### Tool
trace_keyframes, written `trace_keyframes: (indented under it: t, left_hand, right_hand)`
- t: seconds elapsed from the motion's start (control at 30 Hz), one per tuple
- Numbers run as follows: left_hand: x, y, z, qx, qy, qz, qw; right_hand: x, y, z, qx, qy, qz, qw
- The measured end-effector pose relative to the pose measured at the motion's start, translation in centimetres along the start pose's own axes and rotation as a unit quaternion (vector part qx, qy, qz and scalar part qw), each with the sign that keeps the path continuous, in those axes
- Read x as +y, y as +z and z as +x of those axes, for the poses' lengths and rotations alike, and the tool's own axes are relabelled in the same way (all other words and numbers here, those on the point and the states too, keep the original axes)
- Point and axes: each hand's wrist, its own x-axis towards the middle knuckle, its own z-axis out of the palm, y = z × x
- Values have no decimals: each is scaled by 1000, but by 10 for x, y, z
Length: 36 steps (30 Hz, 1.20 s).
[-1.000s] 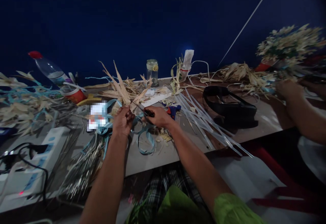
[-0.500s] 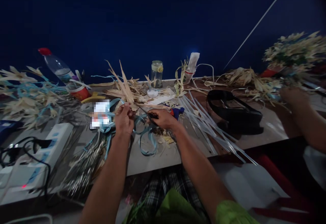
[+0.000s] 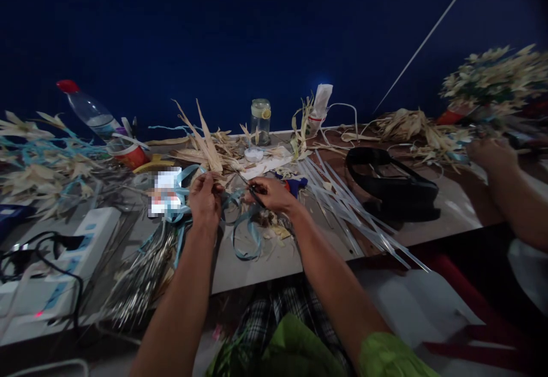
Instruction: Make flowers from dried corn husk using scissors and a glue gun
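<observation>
My left hand (image 3: 204,197) is closed in a pinch above the table's middle. What its fingers hold is too small and dark to make out. To its right, my right hand (image 3: 270,194) grips dark-handled scissors (image 3: 256,195), whose blades point up and left. Loops of light blue ribbon (image 3: 247,239) lie under and between the hands. More ribbon lies to the left, by a blurred-out bright patch (image 3: 166,193). Dry corn husks (image 3: 208,151) are piled just beyond my left hand. Small husk scraps (image 3: 276,225) lie below my right hand.
A bundle of thin wires (image 3: 143,277) and a power strip (image 3: 92,245) lie on the left. Clear plastic strips (image 3: 338,200) and a black strapped headset (image 3: 396,194) are to the right. A glass jar (image 3: 261,123) stands behind. Another person's hand (image 3: 492,151) is far right.
The view has shifted slightly. The scissors have tilted a little, with their blades pointing more steeply upward. My left hand keeps its pinch in nearly the same place.
</observation>
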Motion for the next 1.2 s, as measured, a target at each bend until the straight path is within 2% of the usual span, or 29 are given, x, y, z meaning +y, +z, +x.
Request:
trace_keyframes:
  t: [0.13,0.4,0.63,0.97,1.2]
  left_hand:
    - [-3,2,1,20,16,26,999]
    - [-11,-3,5,14,36,24,999]
    - [-13,-5,7,16,46,60,997]
    - [-11,-5,4,2,47,88,995]
    - [-9,-5,3,27,68,120,990]
  right_hand:
    - [-6,0,-2,-14,13,37,999]
    - [-24,0,-8,-25,-5,-84,996]
    - [-27,5,-7,-11,-17,-174,985]
    - [-23,5,-6,-16,-9,-117,993]
    - [-23,7,-6,-21,-17,-155,988]
